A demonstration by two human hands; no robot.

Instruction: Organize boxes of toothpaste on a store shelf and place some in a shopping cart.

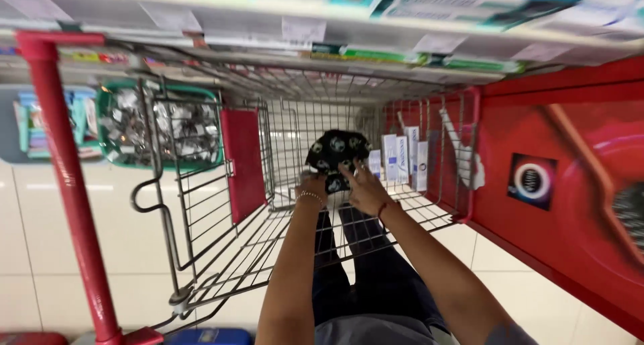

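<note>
A soft, light black pouch (337, 150) is held by both hands, left (312, 187) and right (365, 189), near the cart's (295, 127) far end beside boxes (402, 158); its lower edge is best pinched.

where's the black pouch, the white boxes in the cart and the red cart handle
black patterned pouch (337, 149), head view, on its upper fabric
white boxes (402, 158), head view, on the front of a middle box
red cart handle (64, 177), head view, midway along the bar
</note>
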